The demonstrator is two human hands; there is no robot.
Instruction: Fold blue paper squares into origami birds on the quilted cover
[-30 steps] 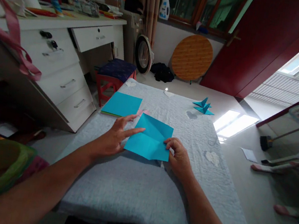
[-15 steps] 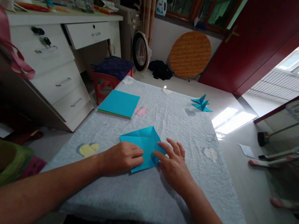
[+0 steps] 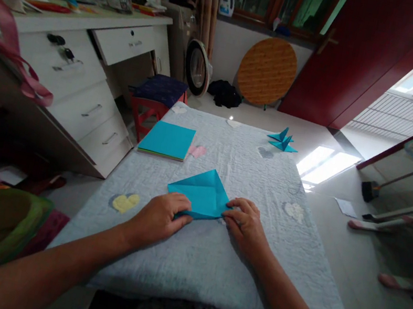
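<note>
A creased sheet of blue origami paper [image 3: 204, 195] lies on the cloth-covered table in front of me, its near edge lifted and one corner pointing away. My left hand [image 3: 166, 212] pinches the left end of that near edge between thumb and fingers. At the right corner, my right hand [image 3: 245, 224] grips the paper the same way. Beyond it to the left rests a square stack of paper [image 3: 168, 140] with a blue sheet on top. Two folded blue paper figures [image 3: 284, 142] with upright points stand at the far right corner of the table.
The table wears a pale quilted cloth [image 3: 185, 273] with heart patches. To the left are a white desk [image 3: 92, 97] and a red stool [image 3: 156, 100] with a dark cover. A washing machine's round door [image 3: 198, 68] hangs ajar behind. A broom [image 3: 370, 191] is at right.
The near part of the paper has been raised, so its near corner no longer points toward me. Both hands now pinch its ends; the right fingers, spread before, have closed.
</note>
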